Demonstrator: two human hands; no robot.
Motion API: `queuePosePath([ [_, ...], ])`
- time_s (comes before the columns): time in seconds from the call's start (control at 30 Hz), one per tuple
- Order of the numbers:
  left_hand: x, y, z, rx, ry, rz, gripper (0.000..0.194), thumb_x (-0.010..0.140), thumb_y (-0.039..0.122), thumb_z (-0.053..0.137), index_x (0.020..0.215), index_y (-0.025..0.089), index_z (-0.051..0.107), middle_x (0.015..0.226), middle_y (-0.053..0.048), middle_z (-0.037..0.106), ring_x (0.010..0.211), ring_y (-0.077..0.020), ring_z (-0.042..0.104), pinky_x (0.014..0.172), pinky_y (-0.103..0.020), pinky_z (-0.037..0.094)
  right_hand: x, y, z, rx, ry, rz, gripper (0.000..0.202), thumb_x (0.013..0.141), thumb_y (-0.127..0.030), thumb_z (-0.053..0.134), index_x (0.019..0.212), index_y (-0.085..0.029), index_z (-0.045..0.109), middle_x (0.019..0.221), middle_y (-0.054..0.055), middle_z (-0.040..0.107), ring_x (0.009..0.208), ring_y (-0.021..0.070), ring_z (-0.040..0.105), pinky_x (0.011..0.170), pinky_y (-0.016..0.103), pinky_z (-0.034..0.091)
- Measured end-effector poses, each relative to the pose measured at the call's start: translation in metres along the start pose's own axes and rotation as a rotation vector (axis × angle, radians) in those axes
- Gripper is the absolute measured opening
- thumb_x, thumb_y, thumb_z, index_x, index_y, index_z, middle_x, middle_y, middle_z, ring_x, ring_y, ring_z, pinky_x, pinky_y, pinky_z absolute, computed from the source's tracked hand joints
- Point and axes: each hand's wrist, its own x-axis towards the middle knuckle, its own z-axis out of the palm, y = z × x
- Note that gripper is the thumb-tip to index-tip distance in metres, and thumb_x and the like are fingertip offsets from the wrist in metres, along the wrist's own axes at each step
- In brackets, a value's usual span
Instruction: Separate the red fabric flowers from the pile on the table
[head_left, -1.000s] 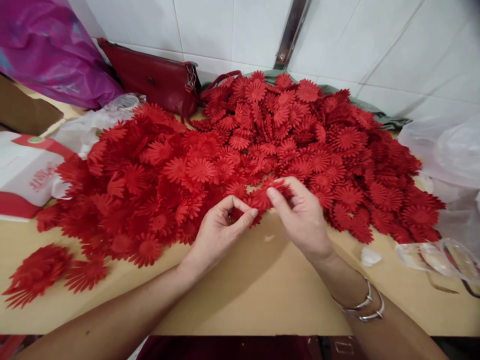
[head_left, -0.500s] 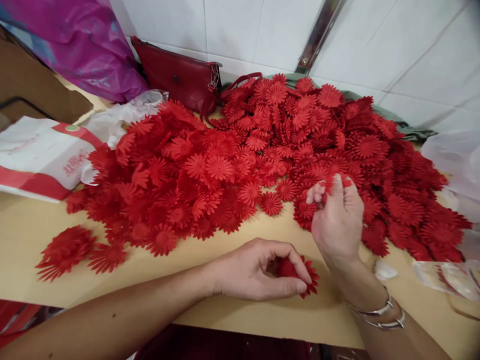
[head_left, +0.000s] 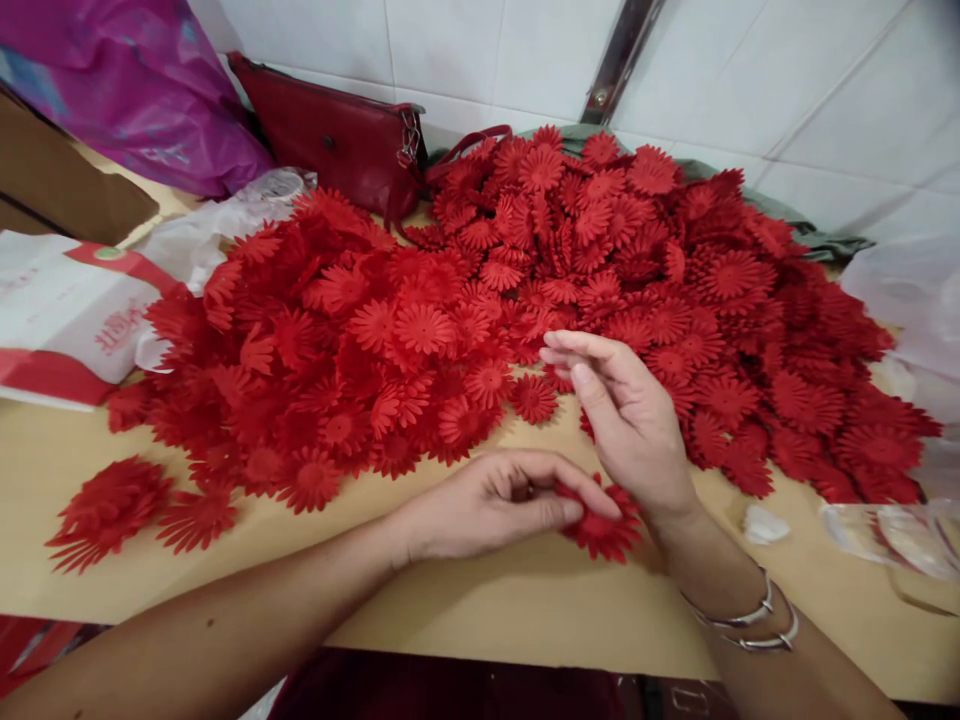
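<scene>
My left hand [head_left: 495,500] is low over the table, its thumb and fingers closed on a red petalled flower piece [head_left: 611,525] whose petals spread out beyond the fingertips. Up and to the right, my right hand [head_left: 630,420] hangs in front of the heap with its thumb apart from its fingers and nothing seen between them. Behind both hands lies a large heap of red flower pieces [head_left: 427,325]. A small stack of the same pieces [head_left: 112,505] sits at the left, beside one loose piece [head_left: 196,515].
A red purse [head_left: 330,140] leans on the tiled wall behind the heap. At the left are a purple bag [head_left: 135,90], brown cardboard [head_left: 67,185] and a white and red package [head_left: 75,310]. Clear plastic [head_left: 911,320] and a white scrap [head_left: 765,525] lie right.
My right hand has moved left and opened; the red piece it held is no longer in it. My left hand has shifted slightly up and left, and more of its flower shows.
</scene>
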Motion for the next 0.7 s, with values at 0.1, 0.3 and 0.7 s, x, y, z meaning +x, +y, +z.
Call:
queuePosePath([
  [0.1, 0.001, 0.004, -0.003, -0.034, 0.114, 0.037, 0.032, 0.091, 0.031, 0.076, 0.121, 0.023, 0.072, 0.089, -0.003, 0.074, 0.079, -0.0122, 0.067, 0.081, -0.024, 0.052, 0.004, 0.009, -0.009, -0.295, -0.027, -0.045, 0.017, 0.098, -0.035, 0.064, 0.109, -0.025, 0.073, 0.112, 0.007, 0.071, 0.107, 0.0227, 0.067, 0.1, 0.043, 0.053],
  [0.3, 0.003, 0.003, -0.006, -0.164, 0.266, 0.039, 0.035, 0.084, 0.027, 0.084, 0.116, 0.02, 0.07, 0.083, 0.0, 0.076, 0.074, -0.0099, 0.07, 0.078, -0.021, 0.053, 0.003, 0.01, -0.014, -0.689, -0.342, -0.042, 0.02, 0.09, -0.032, 0.076, 0.106, -0.021, 0.076, 0.105, 0.009, 0.068, 0.099, 0.0264, 0.054, 0.089, 0.041, 0.045],
  [0.7, 0.017, -0.002, -0.016, -0.114, 0.728, 0.304, 0.037, 0.078, 0.025, 0.088, 0.109, 0.02, 0.068, 0.095, 0.001, 0.076, 0.083, -0.0085, 0.069, 0.08, -0.018, 0.054, 0.008, 0.001, -0.042, -0.793, -0.21, 0.008, 0.005, 0.087, -0.024, 0.075, 0.089, -0.023, 0.071, 0.094, 0.006, 0.07, 0.092, 0.0269, 0.06, 0.088, 0.043, 0.044],
])
